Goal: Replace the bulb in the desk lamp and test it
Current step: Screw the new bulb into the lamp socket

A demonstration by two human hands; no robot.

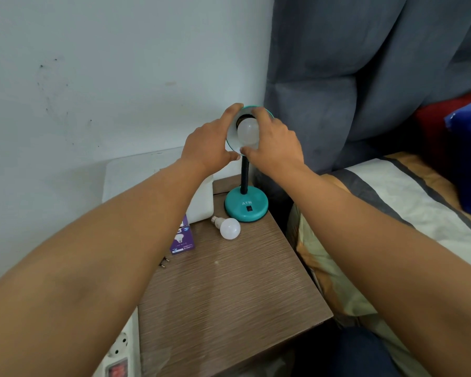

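A teal desk lamp stands at the back of a wooden bedside table (229, 289), its round base (246, 206) carrying a black switch. A black flexible neck rises to the teal shade (259, 109), tilted toward me. My left hand (210, 144) grips the shade's left rim. My right hand (276, 144) has its fingers and thumb around a white bulb (246, 130) that sits in the shade's socket. A second white bulb (228, 227) lies on its side on the table in front of the base. A purple bulb box (182, 238) stands to its left.
A white box (158, 180) sits behind the purple box against the wall. A white power strip (120, 352) with a red switch lies at the lower left, a plug's pins (164, 262) beside the table edge. A bed with striped bedding (392, 213) and a grey headboard (365, 91) is right.
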